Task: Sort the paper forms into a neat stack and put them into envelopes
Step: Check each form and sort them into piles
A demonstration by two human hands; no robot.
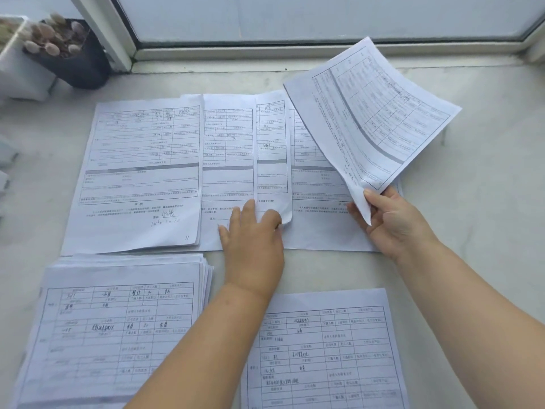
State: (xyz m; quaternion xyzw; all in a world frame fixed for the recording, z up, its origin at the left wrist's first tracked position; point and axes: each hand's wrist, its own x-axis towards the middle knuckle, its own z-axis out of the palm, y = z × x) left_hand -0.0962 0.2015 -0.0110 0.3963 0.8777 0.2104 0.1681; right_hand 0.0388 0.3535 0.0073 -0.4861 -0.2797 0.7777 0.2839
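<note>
Printed paper forms lie spread on a pale marble sill. My right hand (pixel 392 222) pinches the bottom corner of a lifted form (pixel 371 113), which tilts up and to the right above the row. My left hand (pixel 250 234) rests on the overlapping forms (pixel 230 149) in the middle of the row, and its thumb and fingers pinch the curled bottom edge of a narrow-showing sheet (pixel 272 149). A small pile of forms (pixel 138 172) with a signature lies at the left of the row. A thick stack (pixel 118 320) sits at the near left. Another form (pixel 324 349) lies near right.
A black pot with a succulent (pixel 67 51) and a white container (pixel 17 66) stand at the far left corner. The window frame (pixel 295 50) runs along the back. Bare marble (pixel 486 202) shows to the right of the papers.
</note>
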